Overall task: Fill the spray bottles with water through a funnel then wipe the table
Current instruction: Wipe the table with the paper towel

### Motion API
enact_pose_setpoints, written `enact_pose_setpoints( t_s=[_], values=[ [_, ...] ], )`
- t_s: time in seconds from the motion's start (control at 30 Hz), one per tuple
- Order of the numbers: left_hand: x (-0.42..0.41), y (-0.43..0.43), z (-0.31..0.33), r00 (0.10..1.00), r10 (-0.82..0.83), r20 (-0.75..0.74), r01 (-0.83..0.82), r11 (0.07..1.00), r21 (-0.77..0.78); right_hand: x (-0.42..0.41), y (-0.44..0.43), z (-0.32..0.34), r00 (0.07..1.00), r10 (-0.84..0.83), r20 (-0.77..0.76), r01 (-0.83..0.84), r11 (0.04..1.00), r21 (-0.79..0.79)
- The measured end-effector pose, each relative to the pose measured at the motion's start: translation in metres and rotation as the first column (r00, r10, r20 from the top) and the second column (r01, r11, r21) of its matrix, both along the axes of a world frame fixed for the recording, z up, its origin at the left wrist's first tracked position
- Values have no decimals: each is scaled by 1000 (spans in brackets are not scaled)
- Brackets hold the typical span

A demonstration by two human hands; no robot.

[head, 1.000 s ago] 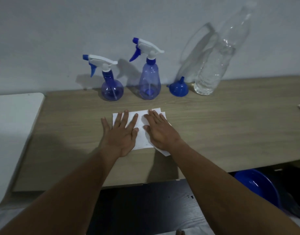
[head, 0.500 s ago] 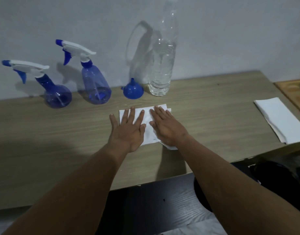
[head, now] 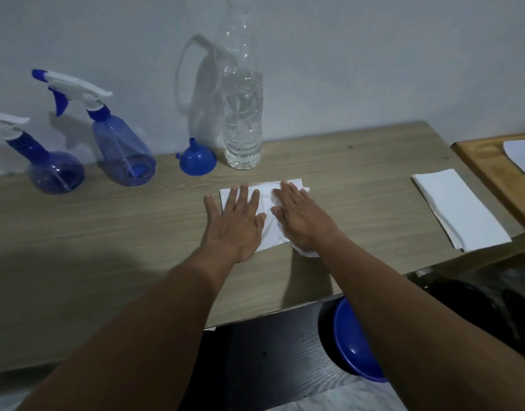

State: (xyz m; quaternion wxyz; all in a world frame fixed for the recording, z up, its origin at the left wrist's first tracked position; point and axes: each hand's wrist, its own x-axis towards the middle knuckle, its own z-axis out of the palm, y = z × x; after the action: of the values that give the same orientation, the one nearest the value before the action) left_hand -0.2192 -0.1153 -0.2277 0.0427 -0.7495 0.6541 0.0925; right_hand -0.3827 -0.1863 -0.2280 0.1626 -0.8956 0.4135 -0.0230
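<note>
At 5 o'clock of the hands, a round blue plastic bowl (head: 353, 345) sits below the edge of the pale wooden table (head: 107, 232). The left hand (head: 236, 223) and right hand (head: 302, 219) lie flat side by side with straight fingers, gripping nothing and pressing a folded white paper towel (head: 268, 232) onto the table. Beyond, a blue plastic funnel (head: 197, 161) stands at 11 o'clock, a clear plastic water bottle (head: 242, 123) at 12, and a cone-shaped blue spray bottle (head: 122, 155) and a round blue spray bottle (head: 55, 172) at 10.

Both forearms are bare down to the left hand (head: 234, 225) and right hand (head: 304, 222), nails seemingly short.
</note>
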Motion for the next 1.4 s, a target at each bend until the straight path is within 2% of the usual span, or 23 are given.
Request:
enact_pose_setpoints(
  t_s=[0.23, 0.5, 0.63, 0.9, 1.4],
  values=[
    [-26, -2, 2, 1000, -8, -21, 9, 1000, 13, -26, -1, -1, 992, -68, -102, 69, 998, 1],
    [-14, 18, 2, 996, -91, 9, 90, 996, 19, -10, 29, 3, 976, -128, -178, 125, 992, -30],
    [6, 44, 3, 994, -110, -7, 110, 994, 18, 13, 63, 1, 980, -168, -103, 169, 986, 3],
    [81, 118, 6, 991, -131, -14, 132, 991, 23, 85, 140, 1, 981, -193, -28, 194, 981, 19],
    [280, 206, 4, 996, -78, 33, 77, 997, 33, 277, 219, 1, 996, -79, -53, 79, 997, 14]
  ],
)
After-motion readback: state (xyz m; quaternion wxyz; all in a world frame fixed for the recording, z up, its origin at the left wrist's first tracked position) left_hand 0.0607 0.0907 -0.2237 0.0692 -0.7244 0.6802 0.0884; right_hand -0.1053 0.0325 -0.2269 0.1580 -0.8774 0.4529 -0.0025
